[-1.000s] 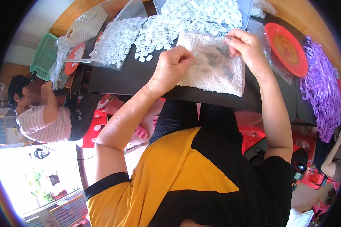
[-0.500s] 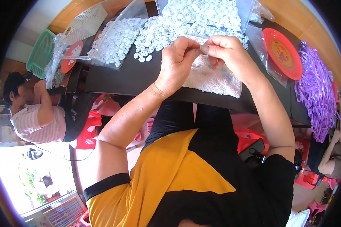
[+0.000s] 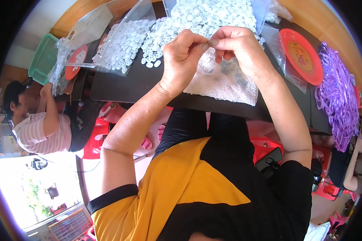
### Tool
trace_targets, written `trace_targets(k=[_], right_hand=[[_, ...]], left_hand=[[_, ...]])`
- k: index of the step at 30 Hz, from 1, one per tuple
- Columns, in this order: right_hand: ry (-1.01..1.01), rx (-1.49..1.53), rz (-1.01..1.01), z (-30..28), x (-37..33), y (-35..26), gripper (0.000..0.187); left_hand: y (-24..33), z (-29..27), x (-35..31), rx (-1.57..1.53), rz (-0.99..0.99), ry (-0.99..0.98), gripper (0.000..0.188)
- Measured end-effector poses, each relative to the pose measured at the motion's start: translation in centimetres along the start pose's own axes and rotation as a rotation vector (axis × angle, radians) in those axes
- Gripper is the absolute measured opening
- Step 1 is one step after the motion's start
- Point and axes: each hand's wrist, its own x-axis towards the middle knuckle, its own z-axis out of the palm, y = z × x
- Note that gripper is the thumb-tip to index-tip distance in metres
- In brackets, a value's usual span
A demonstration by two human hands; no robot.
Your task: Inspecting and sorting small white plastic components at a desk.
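My left hand and my right hand meet fingertip to fingertip above a pale towel on the dark table. Thumb and forefinger of each are pinched together. Whatever lies between the tips is too small to make out. The right hand's other fingers curl loosely. Just beyond the hands spreads a heap of small white oval pieces, each with holes or slots. More of these pieces lie to the left in a clear plastic bin.
A round red tray and a bundle of purple ribbon are on the right. At the left are a green basket, a red plate and a seated person. Another person's arm shows at the right edge.
Both hands have moved slightly up and to the left, still pinched together. More of the towel's left part now shows.
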Motion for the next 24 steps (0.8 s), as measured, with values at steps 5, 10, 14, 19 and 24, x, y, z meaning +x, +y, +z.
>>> trace_targets(k=[5, 10, 14, 19, 24], right_hand=[[0.02, 0.118, 0.026, -0.8, 0.0, 1.2, 0.013], [0.007, 0.377, 0.053, -0.4, 0.5, 1.8, 0.01], [0.021, 0.246, 0.127, -1.5, -0.3, 1.2, 0.015], [0.045, 0.249, 0.126, -2.1, -0.2, 1.4, 0.014], [-0.001, 0.216, 0.052, -1.7, -0.6, 1.6, 0.018]], left_hand=[[-0.5, 1.1, 0.0, -0.083, -0.072, -0.032, 0.008], [-0.5, 0.8, 0.4, 0.073, 0.027, -0.068, 0.01], [-0.2, 2.0, 0.8, 0.219, 0.134, -0.052, 0.006], [0.2, 2.9, 0.9, 0.222, 0.146, -0.031, 0.008], [0.1, 2.3, 0.1, -0.017, -0.16, -0.011, 0.009]])
